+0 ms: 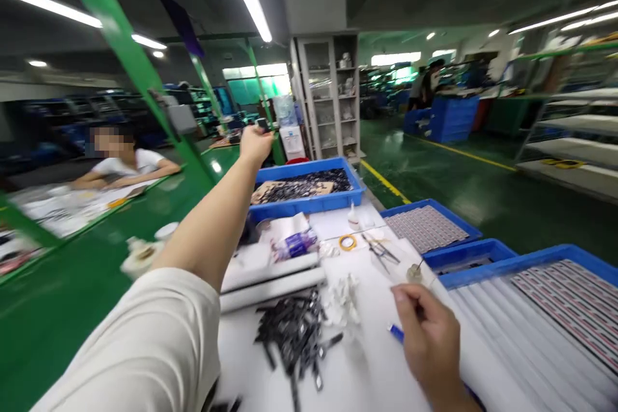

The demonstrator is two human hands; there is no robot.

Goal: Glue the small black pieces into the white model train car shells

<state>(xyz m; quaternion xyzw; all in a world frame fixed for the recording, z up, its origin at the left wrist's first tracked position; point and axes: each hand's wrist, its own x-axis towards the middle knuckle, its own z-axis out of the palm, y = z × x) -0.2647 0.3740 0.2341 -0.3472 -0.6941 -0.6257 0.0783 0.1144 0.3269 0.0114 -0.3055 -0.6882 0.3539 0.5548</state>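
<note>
My left hand (255, 145) is stretched far forward above the back end of the bench, its fingers closed round a small dark piece (263, 124). At the lower right, my right hand (429, 335) is curled, thumb against forefinger; what it pinches, if anything, is too small to make out. Beside it lies a blue object (396, 333). A heap of black strips (294, 331) and crumpled white scraps (344, 299) lie on the white work surface (376, 370). Pliers or scissors (381, 252) and a yellow tape ring (347, 243) lie further back.
A blue tray (309, 206) of black parts stands at the back. More blue trays (483, 248) line the right side. White bars (273, 290) and a purple-labelled bottle (297, 244) lie left of centre. A person (128, 164) sits at the left, beyond a green post.
</note>
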